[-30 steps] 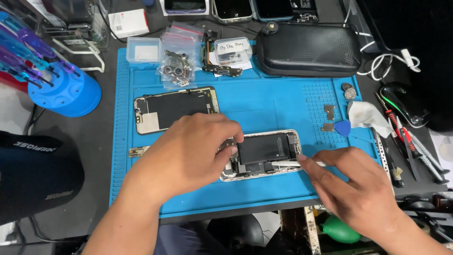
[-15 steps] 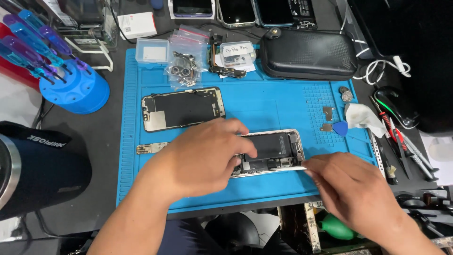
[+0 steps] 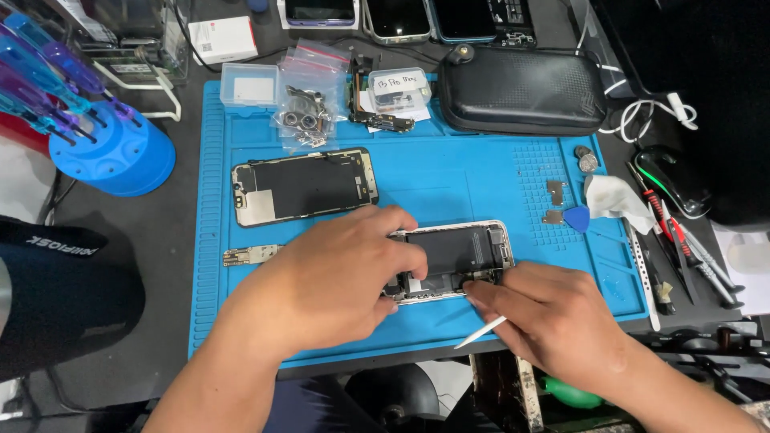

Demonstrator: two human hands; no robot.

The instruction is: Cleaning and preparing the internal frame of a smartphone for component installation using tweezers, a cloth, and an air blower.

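Opened phone (image 3: 461, 256) lying mid blue mat (image 3: 449, 180), back up, internals showing. L hand (image 3: 325, 285) curled over its left end, fingers clamping frame. R hand (image 3: 553, 313) pinching thin white spudger (image 3: 481, 331), fingertips on lower right edge. Detached screen (image 3: 303, 186) just beyond L hand.

A bright blue ridged mat (image 3: 449, 172) lies beside a black textured case (image 3: 521, 90).
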